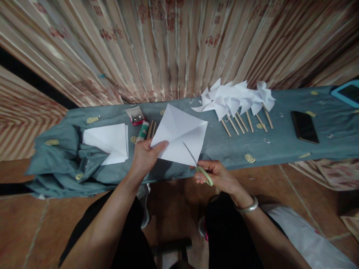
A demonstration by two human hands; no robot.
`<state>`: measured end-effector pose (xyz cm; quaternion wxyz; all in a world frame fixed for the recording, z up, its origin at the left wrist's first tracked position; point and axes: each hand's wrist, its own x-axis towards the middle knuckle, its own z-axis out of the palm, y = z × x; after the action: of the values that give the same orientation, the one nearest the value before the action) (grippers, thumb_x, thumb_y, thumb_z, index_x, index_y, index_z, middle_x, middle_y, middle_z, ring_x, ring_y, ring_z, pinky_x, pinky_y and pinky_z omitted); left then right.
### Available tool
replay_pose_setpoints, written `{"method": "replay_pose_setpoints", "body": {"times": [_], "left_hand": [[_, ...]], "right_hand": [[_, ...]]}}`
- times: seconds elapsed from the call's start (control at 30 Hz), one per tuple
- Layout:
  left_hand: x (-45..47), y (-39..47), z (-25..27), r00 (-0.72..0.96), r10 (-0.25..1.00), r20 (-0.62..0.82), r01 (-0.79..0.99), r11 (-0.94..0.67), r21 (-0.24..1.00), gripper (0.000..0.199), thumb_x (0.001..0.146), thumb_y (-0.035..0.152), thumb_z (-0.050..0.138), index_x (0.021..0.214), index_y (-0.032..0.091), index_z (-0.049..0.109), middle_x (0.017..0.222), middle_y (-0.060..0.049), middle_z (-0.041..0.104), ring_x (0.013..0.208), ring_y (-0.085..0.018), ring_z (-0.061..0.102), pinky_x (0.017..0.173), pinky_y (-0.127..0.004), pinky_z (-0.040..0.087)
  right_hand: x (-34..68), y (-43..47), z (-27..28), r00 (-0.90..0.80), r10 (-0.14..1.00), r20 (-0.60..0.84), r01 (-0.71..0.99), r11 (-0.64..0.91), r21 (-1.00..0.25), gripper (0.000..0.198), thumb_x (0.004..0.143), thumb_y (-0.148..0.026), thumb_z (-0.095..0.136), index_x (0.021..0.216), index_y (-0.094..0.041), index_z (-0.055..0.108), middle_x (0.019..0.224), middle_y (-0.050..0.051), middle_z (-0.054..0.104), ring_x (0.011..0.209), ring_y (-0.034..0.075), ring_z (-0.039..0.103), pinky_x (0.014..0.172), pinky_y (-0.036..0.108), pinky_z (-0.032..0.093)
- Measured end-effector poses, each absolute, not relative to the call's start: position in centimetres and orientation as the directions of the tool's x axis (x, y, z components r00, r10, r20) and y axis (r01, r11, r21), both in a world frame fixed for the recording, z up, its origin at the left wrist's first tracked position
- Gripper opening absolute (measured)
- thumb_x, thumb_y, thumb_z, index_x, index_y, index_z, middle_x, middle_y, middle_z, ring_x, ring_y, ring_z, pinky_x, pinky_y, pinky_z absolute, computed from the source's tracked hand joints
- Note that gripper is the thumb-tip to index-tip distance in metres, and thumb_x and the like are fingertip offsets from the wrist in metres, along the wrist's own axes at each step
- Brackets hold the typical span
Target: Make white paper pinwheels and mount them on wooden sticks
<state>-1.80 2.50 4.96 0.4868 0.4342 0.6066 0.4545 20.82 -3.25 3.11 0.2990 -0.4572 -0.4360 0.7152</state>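
My left hand [147,157] pinches the left corner of a square sheet of white paper [182,129], its thumb lying on top. Faint crease lines cross the sheet. In my right hand [214,173] is a pair of scissors [206,175] with light green handles. One blade lies over the paper near its lower right corner, pointing toward the middle; the other blade is hidden. Left of the sheet are several wooden sticks [152,129], a green and white tube [143,130] and a small open red box [137,116] of metal pins.
Several white paper pinwheels [238,99] on sticks lie in a row at the back right. A stack of white paper [108,140] is at the left, partly under bunched cloth. A black phone [304,127] and a blue-framed device [347,93] rest farther right. Curtains [168,48] hang behind.
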Motion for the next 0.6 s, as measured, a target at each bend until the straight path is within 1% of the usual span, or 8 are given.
{"method": "replay_pose_setpoints", "body": {"times": [0.23,0.4,0.5,0.6], "left_hand": [[-1.7,2.5,5.0,-0.15,0.968,-0.2,0.082,0.214,0.973,0.031,0.058,0.036,0.08,0.077,0.012,0.076,0.067,-0.005,0.07,0.055,-0.015,0.059,0.046,-0.023,0.045],[-1.8,2.6,4.9,-0.146,0.969,-0.198,0.086,0.212,0.974,0.033,0.058,0.038,0.08,0.078,0.012,0.075,0.068,-0.005,0.071,0.055,-0.015,0.06,0.047,-0.023,0.046],[-2.2,2.8,5.2,-0.173,0.965,-0.195,0.098,0.214,0.972,0.034,0.058,0.038,0.08,0.078,0.012,0.075,0.07,-0.006,0.072,0.056,-0.016,0.06,0.048,-0.024,0.047],[-2.8,3.2,5.8,-0.221,0.96,-0.173,0.111,0.201,0.973,0.033,0.058,0.039,0.079,0.075,0.012,0.075,0.066,-0.004,0.071,0.055,-0.016,0.06,0.049,-0.024,0.046]], "right_hand": [[20.9,-3.3,2.9,-0.409,0.822,-0.395,-0.015,-0.439,-0.898,0.045,0.064,-0.049,0.082,0.091,-0.016,0.07,0.063,-0.003,0.064,0.051,0.007,0.058,0.049,0.018,0.046],[21.0,-3.4,3.0,-0.435,0.806,-0.402,0.002,-0.445,-0.895,0.049,0.066,-0.05,0.08,0.096,-0.014,0.066,0.067,-0.001,0.064,0.058,0.009,0.059,0.054,0.02,0.046],[21.7,-3.3,3.2,-0.466,0.795,-0.39,0.05,-0.416,-0.908,0.048,0.068,-0.049,0.079,0.098,-0.014,0.065,0.069,-0.001,0.064,0.06,0.01,0.058,0.055,0.021,0.045],[23.2,-3.2,3.4,-0.481,0.777,-0.406,0.096,-0.414,-0.905,0.047,0.066,-0.048,0.081,0.096,-0.015,0.066,0.067,-0.002,0.062,0.059,0.009,0.056,0.054,0.021,0.043]]}}
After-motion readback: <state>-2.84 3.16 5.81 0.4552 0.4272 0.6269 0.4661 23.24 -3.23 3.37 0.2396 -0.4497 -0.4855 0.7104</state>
